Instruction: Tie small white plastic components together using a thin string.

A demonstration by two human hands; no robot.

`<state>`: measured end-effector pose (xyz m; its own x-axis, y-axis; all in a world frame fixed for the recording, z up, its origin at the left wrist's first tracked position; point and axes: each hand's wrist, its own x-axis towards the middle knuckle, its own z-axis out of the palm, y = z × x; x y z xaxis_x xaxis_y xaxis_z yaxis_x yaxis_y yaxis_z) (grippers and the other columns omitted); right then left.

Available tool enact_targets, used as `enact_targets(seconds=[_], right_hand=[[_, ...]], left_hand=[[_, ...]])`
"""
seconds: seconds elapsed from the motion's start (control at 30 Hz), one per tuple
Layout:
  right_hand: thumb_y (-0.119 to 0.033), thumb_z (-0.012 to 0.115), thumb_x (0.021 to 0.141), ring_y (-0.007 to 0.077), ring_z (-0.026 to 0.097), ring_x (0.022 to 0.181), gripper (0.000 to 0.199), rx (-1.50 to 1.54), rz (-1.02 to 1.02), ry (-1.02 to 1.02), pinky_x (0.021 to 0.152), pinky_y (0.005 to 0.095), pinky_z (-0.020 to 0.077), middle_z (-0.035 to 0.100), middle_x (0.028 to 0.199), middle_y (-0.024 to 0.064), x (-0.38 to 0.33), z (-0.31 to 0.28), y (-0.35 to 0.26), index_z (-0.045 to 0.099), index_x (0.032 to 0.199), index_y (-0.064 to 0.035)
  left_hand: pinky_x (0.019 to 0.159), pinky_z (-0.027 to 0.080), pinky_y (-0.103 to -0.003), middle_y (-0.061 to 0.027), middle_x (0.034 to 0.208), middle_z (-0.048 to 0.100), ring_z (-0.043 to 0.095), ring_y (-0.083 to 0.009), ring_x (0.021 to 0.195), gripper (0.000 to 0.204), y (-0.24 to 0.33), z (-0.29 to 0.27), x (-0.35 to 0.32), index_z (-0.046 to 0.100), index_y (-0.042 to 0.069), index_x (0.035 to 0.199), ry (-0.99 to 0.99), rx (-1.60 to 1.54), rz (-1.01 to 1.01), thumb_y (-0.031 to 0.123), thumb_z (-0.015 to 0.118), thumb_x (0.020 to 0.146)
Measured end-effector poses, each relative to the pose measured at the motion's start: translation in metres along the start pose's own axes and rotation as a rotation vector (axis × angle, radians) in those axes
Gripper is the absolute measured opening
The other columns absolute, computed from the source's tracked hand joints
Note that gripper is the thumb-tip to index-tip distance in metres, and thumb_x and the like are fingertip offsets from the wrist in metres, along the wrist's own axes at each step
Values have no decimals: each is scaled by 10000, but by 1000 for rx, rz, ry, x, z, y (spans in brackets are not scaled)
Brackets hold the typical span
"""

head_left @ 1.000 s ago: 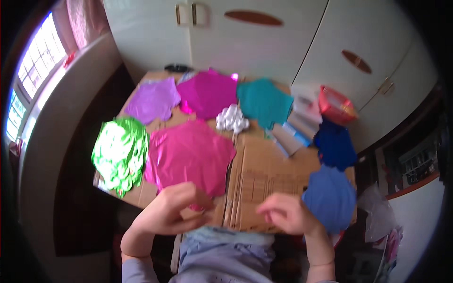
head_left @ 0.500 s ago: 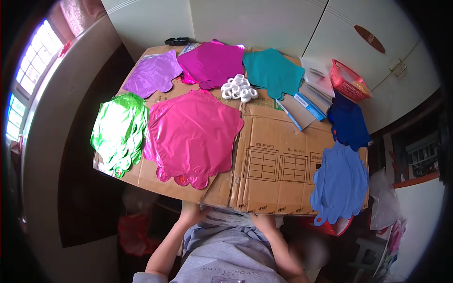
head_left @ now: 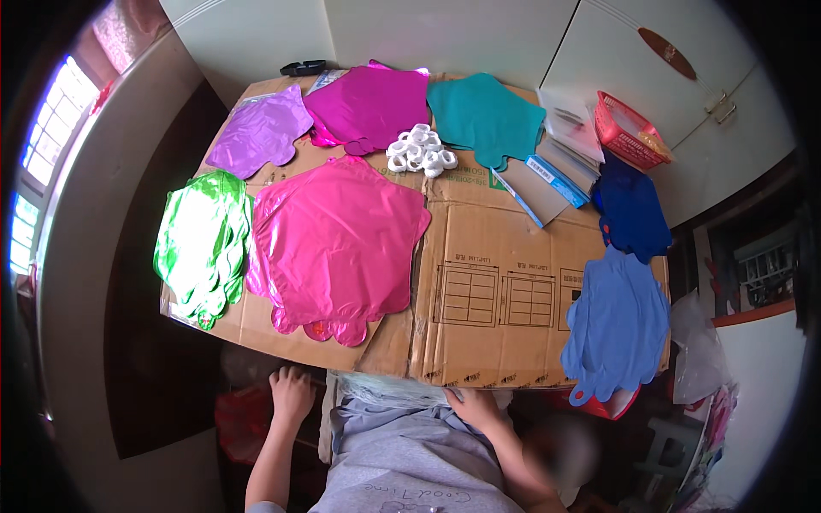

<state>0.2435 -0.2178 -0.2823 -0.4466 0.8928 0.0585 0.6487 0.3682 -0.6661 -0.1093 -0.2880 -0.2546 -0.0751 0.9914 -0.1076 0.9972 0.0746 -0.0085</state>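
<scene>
My left hand [head_left: 292, 393] is below the front left edge of a cardboard sheet [head_left: 402, 342], back up, fingers slightly bent and apart, with nothing visible in it. Under the front edge, right of the middle, is my right hand [head_left: 472, 407]; its thumb side shows beside a whitish translucent plastic bundle [head_left: 389, 391] on my lap, while the other fingers are mostly hidden. Nearest on the cardboard lies a stack of flat pink foil shapes [head_left: 338, 248], like uninflated balloons. Left of it is a shiny green foil stack [head_left: 201, 244].
Further stacks are lilac [head_left: 261, 132], magenta [head_left: 368, 107], teal [head_left: 486, 118], dark blue [head_left: 633, 205] and light blue [head_left: 617, 329]. White rings [head_left: 421, 151] form a pile at the back. Blue-edged flat boxes [head_left: 556, 182] lie beside a red basket [head_left: 631, 132]. Pale cabinets [head_left: 453, 43] stand behind.
My left hand has come out from beside the plastic bundle and moved left, away from my lap. My right hand has shifted slightly left. The whole view has shifted a little.
</scene>
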Motion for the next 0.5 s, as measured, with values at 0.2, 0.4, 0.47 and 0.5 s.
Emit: enact_targets(seconds=[0.2, 0.4, 0.47, 0.5], right_hand=[[-258, 608, 786, 343, 596, 831, 253, -75, 36, 6, 707, 432, 482, 617, 892, 151, 14, -9, -17, 608, 940, -58], [-235, 612, 764, 335, 595, 835, 241, -63, 66, -6, 722, 435, 473, 617, 874, 145, 19, -3, -20, 610, 919, -50], [-230, 610, 764, 335, 593, 845, 241, -23, 80, -16, 728, 436, 472, 617, 878, 148, 17, -3, -18, 609, 922, -48], [-228, 610, 764, 336, 593, 850, 244, -1, 82, -16, 731, 436, 472, 617, 883, 151, 15, -3, -18, 607, 928, -47]], left_hand=[[743, 383, -419, -112, 939, 562, 524, -288, 905, 314, 26, -12, 12, 610, 78, 963, 27, -173, 20, 213, 661, 684], [791, 417, -441, -154, 837, 576, 549, -330, 865, 168, 94, -41, 29, 623, 54, 839, 164, -408, 305, 156, 657, 710], [796, 425, -452, -165, 858, 585, 557, -340, 878, 164, 111, -35, 32, 626, 55, 853, 97, -525, 330, 145, 647, 717], [806, 422, -463, -179, 903, 582, 552, -354, 906, 188, 118, -28, 32, 623, 54, 881, 26, -583, 320, 137, 642, 714]])
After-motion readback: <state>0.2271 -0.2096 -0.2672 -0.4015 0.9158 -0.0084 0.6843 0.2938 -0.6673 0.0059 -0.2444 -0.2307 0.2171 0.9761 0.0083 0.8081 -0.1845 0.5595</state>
